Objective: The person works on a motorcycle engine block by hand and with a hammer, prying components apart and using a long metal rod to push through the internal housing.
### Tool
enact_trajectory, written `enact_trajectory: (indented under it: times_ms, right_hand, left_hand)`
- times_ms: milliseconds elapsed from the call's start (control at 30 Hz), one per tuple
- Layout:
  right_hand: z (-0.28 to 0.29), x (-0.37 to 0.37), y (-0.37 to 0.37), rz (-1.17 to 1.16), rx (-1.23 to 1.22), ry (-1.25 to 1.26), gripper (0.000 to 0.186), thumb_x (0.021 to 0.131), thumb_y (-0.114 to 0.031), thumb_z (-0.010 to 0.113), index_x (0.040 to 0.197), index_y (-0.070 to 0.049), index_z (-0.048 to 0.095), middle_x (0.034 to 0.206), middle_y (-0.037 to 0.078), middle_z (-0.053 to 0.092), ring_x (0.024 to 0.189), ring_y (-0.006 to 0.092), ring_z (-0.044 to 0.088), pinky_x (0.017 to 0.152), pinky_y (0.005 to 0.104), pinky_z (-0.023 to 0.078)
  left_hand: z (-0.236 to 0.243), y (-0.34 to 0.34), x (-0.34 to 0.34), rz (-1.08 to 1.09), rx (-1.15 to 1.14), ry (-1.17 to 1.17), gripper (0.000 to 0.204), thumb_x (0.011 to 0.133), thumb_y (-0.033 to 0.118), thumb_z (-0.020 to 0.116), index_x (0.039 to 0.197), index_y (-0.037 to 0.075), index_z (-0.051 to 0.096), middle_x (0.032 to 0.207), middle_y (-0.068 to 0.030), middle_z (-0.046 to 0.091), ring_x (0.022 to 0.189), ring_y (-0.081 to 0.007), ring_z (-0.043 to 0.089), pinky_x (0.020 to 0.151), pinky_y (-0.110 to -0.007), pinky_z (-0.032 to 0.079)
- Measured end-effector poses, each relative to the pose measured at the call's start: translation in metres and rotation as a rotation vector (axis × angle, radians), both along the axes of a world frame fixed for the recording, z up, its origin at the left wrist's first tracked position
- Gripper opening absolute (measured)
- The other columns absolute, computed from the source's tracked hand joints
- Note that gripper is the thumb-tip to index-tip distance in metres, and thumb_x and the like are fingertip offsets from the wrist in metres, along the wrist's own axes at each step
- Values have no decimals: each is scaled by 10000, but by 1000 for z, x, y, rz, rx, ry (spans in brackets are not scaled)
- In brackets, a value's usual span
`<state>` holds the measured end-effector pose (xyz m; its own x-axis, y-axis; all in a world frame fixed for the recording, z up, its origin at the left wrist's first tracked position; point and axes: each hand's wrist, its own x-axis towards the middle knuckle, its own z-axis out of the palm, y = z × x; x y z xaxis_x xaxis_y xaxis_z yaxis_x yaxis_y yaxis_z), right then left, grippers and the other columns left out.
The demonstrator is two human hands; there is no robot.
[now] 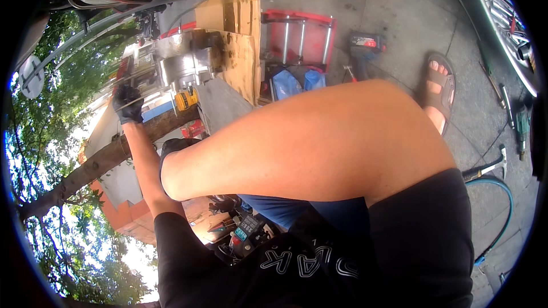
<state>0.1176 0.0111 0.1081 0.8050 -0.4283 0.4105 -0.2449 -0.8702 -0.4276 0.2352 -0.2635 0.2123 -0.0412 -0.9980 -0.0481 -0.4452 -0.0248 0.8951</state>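
Observation:
My left hand [128, 104], in a black glove, is at the left, close to a shiny metal engine casing [184, 67]. Its fingers look curled, and a thin light rod [149, 96] runs past them; whether they grip it is unclear. My bare right forearm [274, 148] crosses the middle of the view, very near the camera. Only a bit of my black-gloved right hand [176, 145] shows behind that forearm, its fingers hidden. Close to it are a small red object [193, 129] and a yellow tool [186, 100] below the casing.
Cardboard [242, 65] stands beside the casing. A red frame with metal rods [301, 39], blue plastic pieces [294, 83] and a cordless power tool [367, 43] lie on the paving. At right are a metal tray of tools [508, 14], a hammer-shaped tool [492, 166] and a blue hose [505, 217].

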Motion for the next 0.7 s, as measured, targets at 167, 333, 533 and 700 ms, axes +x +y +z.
enact_trajectory:
  times_ms: [167, 333, 533, 700]
  right_hand:
    - [-14, 23, -6, -3, -10, 24, 241, 672, -150, 754, 910, -183, 766, 916, 26, 722, 781, 169, 658, 679, 356, 533]
    - [-43, 23, 1, 6, -14, 85, 246, 679, -150, 753, 924, -175, 760, 915, 35, 719, 754, 176, 650, 670, 358, 531]
    - [-89, -53, 19, 1, -10, 231, 242, 727, -170, 707, 966, -142, 736, 903, 73, 708, 680, 232, 633, 642, 385, 523]
    - [-120, -96, 29, 20, 34, 364, 249, 768, -186, 668, 1001, -115, 716, 893, 104, 699, 618, 278, 619, 618, 408, 517]
  left_hand:
    - [-13, 12, -31, 37, -21, 23, 122, 887, 179, 555, 938, 87, 617, 625, 11, 499, 480, -104, 386, 419, -238, 304]
    - [-24, 20, -47, -52, 5, 125, 397, 886, 156, 534, 1262, 32, 527, 878, -51, 586, 627, -121, 382, 584, -271, 328]
    - [-10, 12, -51, -250, 145, 33, 356, 859, 151, 561, 1208, 84, 547, 1053, -106, 685, 477, -103, 408, 403, -246, 351]
    - [8, -42, -14, -147, 145, 152, 215, 826, 94, 551, 1030, 43, 590, 661, -20, 569, 385, -89, 365, 351, -226, 327]
